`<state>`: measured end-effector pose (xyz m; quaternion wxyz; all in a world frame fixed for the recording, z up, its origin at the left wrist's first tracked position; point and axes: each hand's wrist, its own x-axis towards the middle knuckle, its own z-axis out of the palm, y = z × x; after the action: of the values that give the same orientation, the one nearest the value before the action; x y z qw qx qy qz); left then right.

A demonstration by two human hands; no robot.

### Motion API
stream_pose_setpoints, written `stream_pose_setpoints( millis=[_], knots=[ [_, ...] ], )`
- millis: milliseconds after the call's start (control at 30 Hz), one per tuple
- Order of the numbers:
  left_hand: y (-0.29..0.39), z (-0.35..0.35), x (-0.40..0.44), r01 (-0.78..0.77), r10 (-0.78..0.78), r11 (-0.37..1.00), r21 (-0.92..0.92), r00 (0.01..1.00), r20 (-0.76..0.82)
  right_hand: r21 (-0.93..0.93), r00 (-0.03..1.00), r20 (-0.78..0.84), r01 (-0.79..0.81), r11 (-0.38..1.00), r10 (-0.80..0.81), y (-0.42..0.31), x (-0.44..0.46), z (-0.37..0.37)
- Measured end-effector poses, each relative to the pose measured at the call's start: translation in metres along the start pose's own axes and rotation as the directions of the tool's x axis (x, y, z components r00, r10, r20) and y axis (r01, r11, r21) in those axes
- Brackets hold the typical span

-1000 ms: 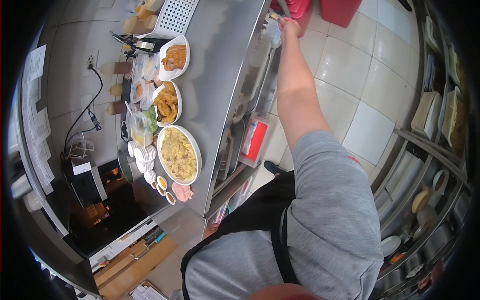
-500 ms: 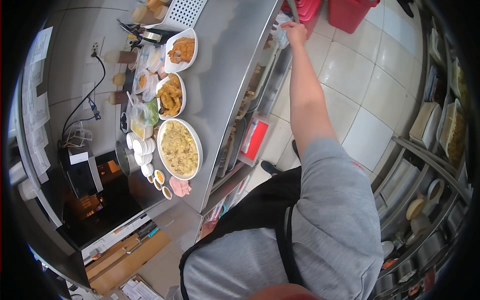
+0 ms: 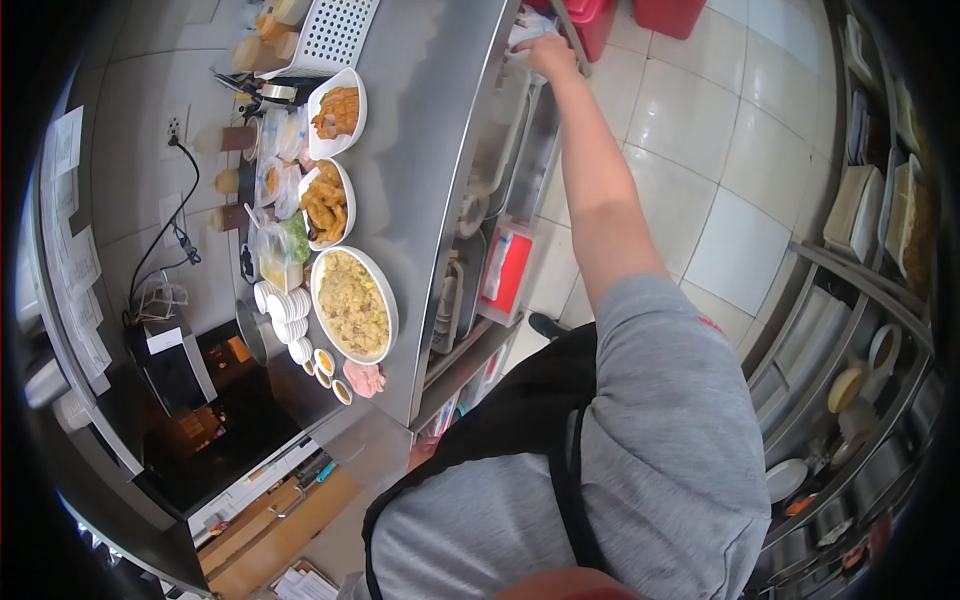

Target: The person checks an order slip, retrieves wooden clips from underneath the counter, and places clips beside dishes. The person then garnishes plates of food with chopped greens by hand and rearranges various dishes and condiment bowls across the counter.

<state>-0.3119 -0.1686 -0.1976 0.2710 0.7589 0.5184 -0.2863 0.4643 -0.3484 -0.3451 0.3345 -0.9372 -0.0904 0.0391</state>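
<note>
Fried rice (image 3: 352, 300) is already dished beyond the left hand (image 3: 422, 454). A plastic bag (image 3: 528, 26) is reached by the right hand (image 3: 550, 56); neither grip, nor what remains, can be told.

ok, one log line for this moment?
right hand: at plastic below counter, grip unclear | left hand: mostly hidden | food bowls: on counter
</note>
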Motion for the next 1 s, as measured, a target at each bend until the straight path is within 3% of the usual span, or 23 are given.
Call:
stream_pose_setpoints(
  millis=[33, 67, 167, 200, 267, 300, 333, 400, 433, 467, 533, 567, 667, 700, 733, 767, 800, 833, 867, 900, 933, 967, 1000],
  knots=[
    [0.001, 0.000, 0.000, 0.001, -0.001, 1.000, 0.015, 1.000, 0.001, -0.060, 0.988, 0.027, 0.156, 0.986, -0.155, -0.005, 0.003, 0.003],
    [0.003, 0.000, 0.000, 0.001, -0.001, 1.000, 0.031, 1.000, 0.003, -0.059, 0.988, 0.027, 0.152, 0.987, -0.151, -0.008, 0.007, 0.005],
    [0.009, -0.003, 0.001, 0.003, -0.003, 0.998, 0.064, 1.000, -0.002, -0.025, 0.977, -0.213, -0.028, 0.999, 0.022, -0.013, 0.012, -0.001],
    [0.014, -0.006, -0.001, -0.024, 0.024, 0.999, 0.028, 1.000, -0.006, -0.023, 0.977, -0.214, -0.028, 0.999, 0.023, -0.008, 0.012, -0.001],
    [0.023, -0.010, -0.004, -0.052, 0.052, 0.999, -0.010, 0.999, -0.012, 0.365, 0.906, -0.311, -0.165, 0.916, 0.287, 0.008, 0.010, -0.004],
    [0.034, -0.012, -0.010, -0.036, 0.036, 0.999, -0.001, 0.999, -0.010, 0.546, 0.862, -0.355, -0.123, 0.829, 0.362, 0.020, 0.017, 0.008],
    [0.039, -0.012, -0.014, -0.019, 0.019, 1.000, 0.008, 1.000, -0.009, 0.546, 0.862, -0.356, -0.121, 0.829, 0.360, 0.032, 0.022, 0.025],
    [0.021, -0.006, -0.008, -0.017, 0.017, 1.000, -0.010, 1.000, -0.006, 0.918, 0.851, -0.106, -0.114, 0.379, 0.514, 0.048, 0.026, 0.048],
    [0.007, -0.001, -0.004, -0.014, 0.014, 1.000, -0.026, 1.000, -0.003, 0.973, 0.836, -0.088, -0.046, 0.228, 0.542, 0.040, 0.019, 0.044],
    [-0.006, 0.005, 0.000, -0.014, 0.014, 0.999, -0.031, 1.000, -0.006, 0.973, 0.839, -0.088, -0.044, 0.228, 0.537, 0.033, 0.017, 0.042],
    [-0.018, 0.013, 0.001, 0.025, -0.014, 0.902, -0.431, 0.999, 0.028, 0.988, 0.828, 0.066, -0.131, 0.078, 0.557, 0.019, 0.018, 0.044],
    [-0.024, 0.016, 0.001, 0.027, -0.019, 0.899, -0.438, 1.000, 0.023, 0.993, 0.824, 0.082, -0.118, 0.028, 0.560, 0.008, 0.022, 0.045],
    [-0.005, 0.009, 0.000, -0.122, 0.115, 0.954, -0.273, 0.992, -0.043, 0.994, 0.870, 0.093, -0.106, -0.001, 0.484, -0.025, 0.028, 0.032],
    [0.010, 0.001, -0.003, 0.024, -0.011, 0.916, -0.401, 0.999, 0.035, 0.979, 0.891, 0.199, -0.201, -0.039, 0.408, -0.032, 0.024, 0.021],
    [0.017, -0.004, -0.002, 0.173, -0.123, 0.840, -0.515, 0.984, 0.130, 0.961, 0.910, 0.238, -0.271, 0.054, 0.340, -0.022, 0.034, 0.037],
    [0.008, -0.006, 0.007, 0.179, -0.130, 0.825, -0.536, 0.983, 0.128, 0.962, 0.893, 0.212, -0.262, 0.075, 0.398, 0.001, 0.052, 0.074],
    [-0.004, -0.009, 0.017, 0.241, -0.063, 0.655, -0.716, 0.962, 0.267, 0.962, 0.876, 0.188, -0.256, 0.098, 0.444, 0.021, 0.070, 0.110],
    [-0.017, -0.004, 0.020, 0.314, 0.040, 0.433, -0.845, 0.930, 0.366, 0.942, 0.870, 0.235, -0.314, 0.120, 0.432, 0.016, 0.043, 0.082],
    [0.010, -0.015, 0.008, 0.197, 0.117, 0.585, -0.787, 0.940, 0.322, 0.986, 0.889, 0.070, -0.132, 0.106, 0.452, 0.028, 0.040, 0.103],
    [0.055, -0.042, -0.003, 0.071, 0.182, 0.707, -0.703, 0.943, 0.278, 0.954, 0.850, 0.202, -0.283, 0.099, 0.487, 0.039, 0.039, 0.103],
    [0.066, -0.055, 0.000, 0.037, 0.107, 0.782, -0.622, 0.975, 0.193, 0.968, 0.888, 0.047, -0.154, 0.200, 0.457, 0.046, 0.024, 0.107],
    [0.099, -0.081, -0.010, -0.022, 0.106, 0.866, -0.499, 0.984, 0.140, 0.827, 0.906, 0.142, -0.330, 0.456, 0.399, 0.068, 0.022, 0.115],
    [0.108, -0.098, -0.008, -0.057, 0.082, 0.899, -0.434, 0.996, 0.040, 0.810, 0.838, 0.267, -0.462, 0.360, 0.475, 0.071, 0.003, 0.112]
  ],
)
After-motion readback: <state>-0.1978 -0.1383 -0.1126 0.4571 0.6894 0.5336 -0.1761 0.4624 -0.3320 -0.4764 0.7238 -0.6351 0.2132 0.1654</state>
